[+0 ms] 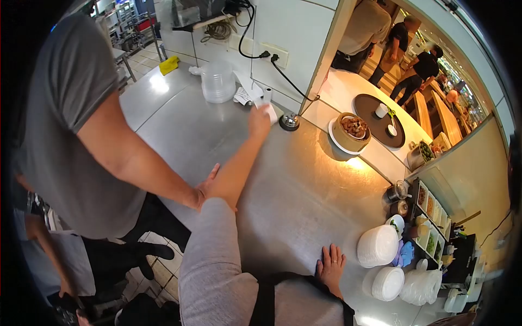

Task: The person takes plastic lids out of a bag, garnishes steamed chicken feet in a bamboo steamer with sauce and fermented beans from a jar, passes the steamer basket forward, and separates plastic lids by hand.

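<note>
My left hand [260, 120] reaches far across the steel counter [283, 201] to the wall side. Its fingers are closed on a white paper slip [270, 113], somewhat blurred. Close by are crumpled paper slips [242, 96], a small white roll [267, 94] and a call bell [289, 121]. Spread flat on the counter near my body, my right hand [331, 266] is open and holds nothing. To its right stand a stack of white bowls or lids [377, 245] and a second, lower stack [387, 283].
A co-worker's arm [147, 157] crosses from the left, the hand [205, 187] by my left forearm. A bamboo steamer [352, 131] of food sits near the pass window, beside a round brown tray [370, 103]. Clear plastic containers [218, 82] and condiment trays [429, 217] line the edges.
</note>
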The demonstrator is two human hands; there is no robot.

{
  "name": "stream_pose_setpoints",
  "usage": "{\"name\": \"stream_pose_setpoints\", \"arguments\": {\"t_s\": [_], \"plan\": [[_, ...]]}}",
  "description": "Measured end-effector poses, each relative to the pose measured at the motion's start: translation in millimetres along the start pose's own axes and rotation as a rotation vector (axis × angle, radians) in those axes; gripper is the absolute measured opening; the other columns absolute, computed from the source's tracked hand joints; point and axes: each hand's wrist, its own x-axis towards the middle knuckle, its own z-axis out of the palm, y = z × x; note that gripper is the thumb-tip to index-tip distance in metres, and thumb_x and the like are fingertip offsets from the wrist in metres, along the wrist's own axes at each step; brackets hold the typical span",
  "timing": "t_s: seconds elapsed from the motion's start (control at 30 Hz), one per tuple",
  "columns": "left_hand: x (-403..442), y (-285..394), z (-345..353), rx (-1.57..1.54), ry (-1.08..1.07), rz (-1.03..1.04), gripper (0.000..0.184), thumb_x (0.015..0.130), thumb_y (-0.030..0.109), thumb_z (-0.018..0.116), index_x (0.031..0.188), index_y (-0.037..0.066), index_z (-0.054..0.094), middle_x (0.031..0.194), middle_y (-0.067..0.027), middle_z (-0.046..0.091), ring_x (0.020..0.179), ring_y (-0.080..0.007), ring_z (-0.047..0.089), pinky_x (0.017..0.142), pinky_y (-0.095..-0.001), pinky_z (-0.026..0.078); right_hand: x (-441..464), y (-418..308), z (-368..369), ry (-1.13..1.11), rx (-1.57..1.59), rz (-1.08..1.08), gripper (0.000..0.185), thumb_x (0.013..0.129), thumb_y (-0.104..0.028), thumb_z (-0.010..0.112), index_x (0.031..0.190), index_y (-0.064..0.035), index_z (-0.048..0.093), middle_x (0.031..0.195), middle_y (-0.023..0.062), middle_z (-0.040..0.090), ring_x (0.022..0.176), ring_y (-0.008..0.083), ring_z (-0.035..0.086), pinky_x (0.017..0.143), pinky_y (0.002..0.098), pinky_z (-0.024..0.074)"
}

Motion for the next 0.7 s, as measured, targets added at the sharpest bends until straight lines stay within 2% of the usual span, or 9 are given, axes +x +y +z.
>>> {"name": "stream_pose_setpoints", "arguments": {"t_s": [0.23,0.3,0.37,0.4,0.47,0.53,0.57,0.63,0.7], "plan": [[152.6,-31.5,20.9,0.119,0.162,0.167,0.043,0.076,0.012,0.059,0.119,0.019,0.060,0.105,-0.0211,0.058,0.095,-0.0386,0.056,0.088,-0.0442,0.043,7.6,0.2,-0.2,-0.020,-0.007,0.026,0.050,0.076,-0.020,0.060,0.124,-0.0114,0.050,0.134,0.0165,0.042,0.125,0.0374,0.036,0.102,0.0579,0.0225],[185.2,-59.6,32.5,0.313,0.315,0.380,0.045,0.075,0.012,0.058,0.120,0.019,0.058,0.106,-0.0174,0.060,0.096,-0.0348,0.057,0.085,-0.0431,0.045,10.0,2.7,-1.1,-0.029,0.019,0.024,0.050,0.075,-0.020,0.061,0.123,-0.0123,0.050,0.133,0.0159,0.042,0.123,0.0367,0.038,0.100,0.0577,0.0249],[217.3,-115.6,53.4,0.340,0.432,0.442,0.038,0.077,0.014,0.058,0.114,0.011,0.061,0.108,-0.0136,0.062,0.096,-0.0302,0.059,0.082,-0.0414,0.047,12.0,0.7,-6.9,-0.042,0.024,0.061,0.050,0.074,-0.022,0.063,0.122,-0.0136,0.050,0.132,0.0149,0.043,0.122,0.0354,0.040,0.098,0.0568,0.0287],[256.4,-194.6,78.8,0.436,0.256,0.260,0.030,0.080,0.015,0.056,0.108,0.008,0.065,0.103,-0.0112,0.064,0.087,-0.0270,0.063,0.076,-0.0398,0.050,13.0,0.3,-8.6,-0.061,0.025,0.068,0.051,0.074,-0.023,0.063,0.123,-0.0136,0.050,0.132,0.0147,0.043,0.122,0.0349,0.040,0.098,0.0563,0.0289],[251.4,-208.7,69.1,1.324,-0.246,0.452,0.026,0.086,0.029,0.050,0.090,0.011,0.069,0.095,-0.0096,0.067,0.078,-0.0233,0.066,0.067,-0.0385,0.052,14.8,1.3,-11.0,-0.088,0.032,0.083,0.051,0.075,-0.025,0.064,0.123,-0.0138,0.050,0.132,0.0142,0.043,0.122,0.0340,0.040,0.098,0.0552,0.0292],[240.6,-258.3,84.5,1.341,-0.324,0.452,0.025,0.086,0.027,0.049,0.094,0.011,0.066,0.101,-0.0060,0.065,0.093,-0.0233,0.063,0.077,-0.0357,0.052,19.9,-2.7,-22.0,-0.106,0.007,0.101,0.051,0.075,-0.027,0.064,0.123,-0.0139,0.050,0.132,0.0137,0.043,0.122,0.0326,0.040,0.099,0.0531,0.0301],[238.4,-274.8,73.2,1.148,-0.268,0.805,0.029,0.086,0.030,0.048,0.099,0.012,0.066,0.108,-0.0083,0.063,0.092,-0.0255,0.064,0.077,-0.0363,0.052,18.4,-0.9,-20.2,-0.135,0.016,0.105,0.050,0.077,-0.028,0.062,0.123,-0.0142,0.050,0.133,0.0136,0.043,0.123,0.0318,0.040,0.099,0.0520,0.0302],[182.2,-195.5,65.2,-0.269,-0.186,-0.524,0.050,0.078,0.018,0.060,0.126,0.004,0.051,0.113,-0.0182,0.059,0.093,-0.0251,0.062,0.080,-0.0355,0.051,16.3,-0.4,-25.5,-0.110,0.035,0.105,0.049,0.079,-0.029,0.061,0.124,-0.0142,0.049,0.133,0.0134,0.043,0.124,0.0308,0.039,0.100,0.0519,0.0299],[114.0,-97.8,35.6,-0.072,-0.020,-0.418,0.069,0.072,0.010,0.067,0.133,-0.004,0.036,0.112,-0.0186,0.057,0.090,-0.0289,0.061,0.077,-0.0377,0.052,8.9,2.7,-21.1,-0.064,0.043,0.092,0.048,0.081,-0.029,0.060,0.125,-0.0142,0.048,0.134,0.0129,0.043,0.124,0.0300,0.039,0.100,0.0513,0.0298]]}}
